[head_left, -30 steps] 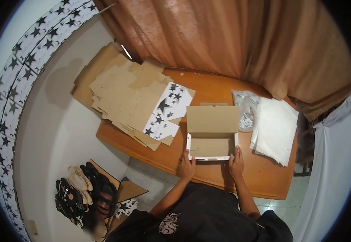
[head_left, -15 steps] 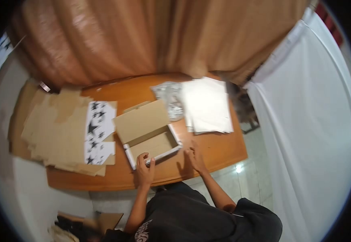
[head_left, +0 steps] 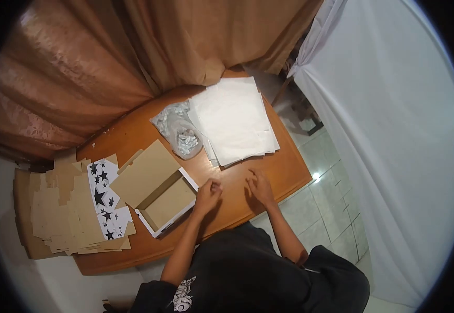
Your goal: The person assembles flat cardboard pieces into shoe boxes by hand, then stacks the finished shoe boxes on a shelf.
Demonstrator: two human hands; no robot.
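An open cardboard box (head_left: pixel 167 203), brown inside with white outer edges, lies at an angle on the table, its lid flap folded back. My left hand (head_left: pixel 207 197) hovers by the box's right corner, fingers loosely bent and apart, with nothing visible in it. To its right, my right hand (head_left: pixel 260 189) is held over bare tabletop, fingers spread and empty. Just beyond both hands rests a stack of white paper sheets (head_left: pixel 235 120). A clear plastic bag (head_left: pixel 185 138) of small silvery pieces sits between the box and the paper.
Flat cardboard pieces (head_left: pixel 60 214) are piled at the left of the wooden table (head_left: pixel 227 208), with white star-printed pieces (head_left: pixel 102 195) on their right side. A brown curtain (head_left: pixel 70 78) hangs behind, and a white cloth (head_left: pixel 373 104) hangs on the right.
My left hand has left the box's front edge and moved right, toward the paper. My right hand stays close to the paper stack. The view has turned to the right.
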